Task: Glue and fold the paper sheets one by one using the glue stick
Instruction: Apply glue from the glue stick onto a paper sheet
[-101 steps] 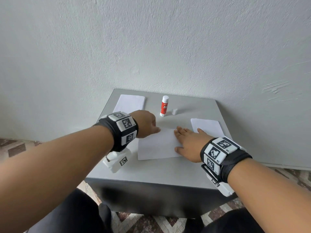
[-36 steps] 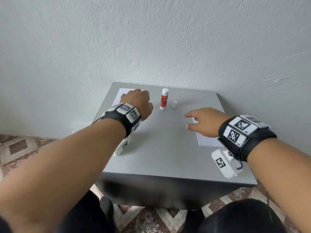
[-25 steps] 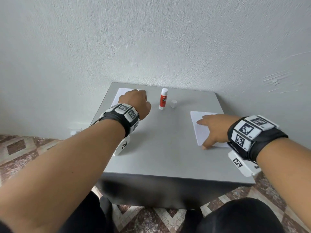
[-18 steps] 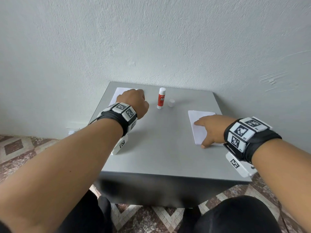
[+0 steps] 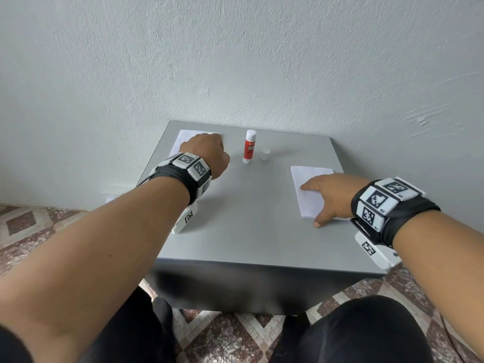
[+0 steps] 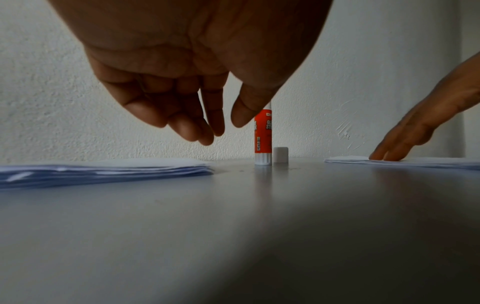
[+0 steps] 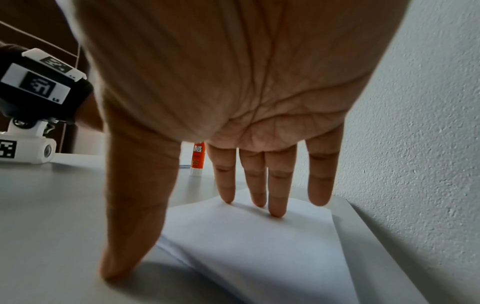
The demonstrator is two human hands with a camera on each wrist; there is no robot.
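A red and white glue stick [image 5: 249, 147] stands uncapped at the back of the grey table [image 5: 248, 218], its white cap [image 5: 265, 154] beside it. A stack of white sheets [image 5: 184, 136] lies at the back left. My left hand [image 5: 209, 153] hovers above it with fingers [image 6: 187, 127] loosely curled, holding nothing. A second stack of paper [image 5: 306, 203] lies at the right. My right hand [image 5: 324, 203] rests on it with straight fingers [image 7: 276, 197] pressing the top sheet, while the thumb [image 7: 124, 242] touches the table at the stack's near edge.
The table stands against a textured white wall [image 5: 262, 61], with patterned floor tiles [image 5: 31, 226] below on both sides. The table's middle [image 5: 248, 195] shows bare grey surface. My knees in dark trousers [image 5: 366, 334] are under its front edge.
The sheet both hands pressed in the middle is gone from there. My right hand has swung right and settled flat on the right stack. My left hand moved over the left stack and has held there.
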